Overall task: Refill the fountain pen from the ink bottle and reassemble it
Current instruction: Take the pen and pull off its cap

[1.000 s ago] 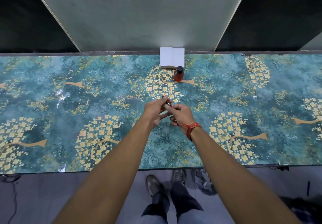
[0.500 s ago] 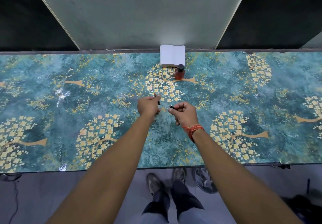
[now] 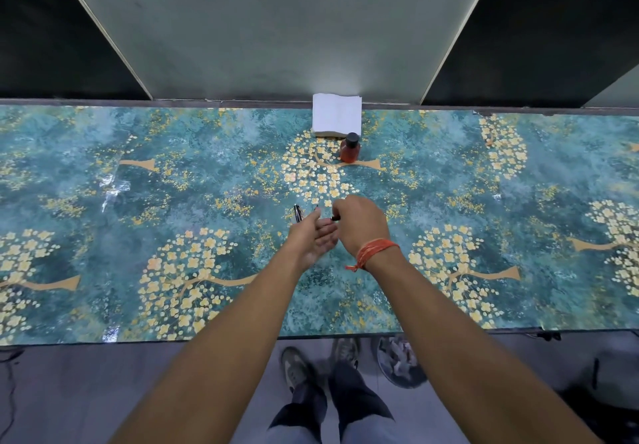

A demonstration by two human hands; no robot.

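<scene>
No legible writing

Neither the ink bottle [image 3: 350,148] nor the white paper stack [image 3: 337,114] at 12 o'clock shows readable lettering.

You have a white stack of napkins [image 3: 336,114] at the far edge of the floral teal tabletop [image 3: 138,201]. Below the near edge, your shoes [image 3: 297,369] stand beside a bin [image 3: 397,362].

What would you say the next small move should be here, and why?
Probably reach the left hand to the ink bottle and uncap it: its black cap is on, the pen cap lies on the table, and the right hand grips the pen.
</scene>
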